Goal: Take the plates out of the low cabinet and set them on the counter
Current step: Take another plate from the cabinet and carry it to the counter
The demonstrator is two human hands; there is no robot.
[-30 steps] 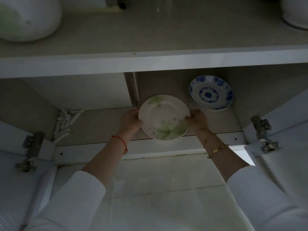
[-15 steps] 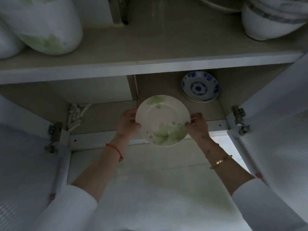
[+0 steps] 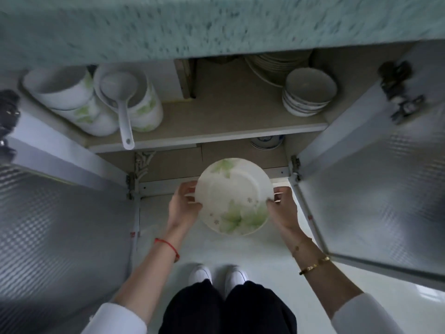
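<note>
One plate point(image 3: 234, 197), white with green leaf print, is held clear of the cabinet, above the floor in front of the lower shelf; a second ago it was still within the cabinet opening. It is gripped at opposite rims: the left hand point(image 3: 184, 208) is closed on the left edge, with its fingers point(image 3: 190, 189) curled over the rim, and the right hand point(image 3: 283, 210) is closed on the right edge in the same manner. The view has been raised since then, so that the counter point(image 3: 216, 25) edge is now seen at the top, blurred and speckled. Removal of this plate may thus be judged complete, with the lift to the counter remaining. A blue-patterned dish point(image 3: 266, 142), probably a small stack, is left at the back of the lower shelf. Stacked bowls point(image 3: 309, 92) and further plates point(image 3: 277, 63) are seen on the upper shelf point(image 3: 216, 131), with both cabinet doors point(image 3: 375, 179) swung open.
</note>
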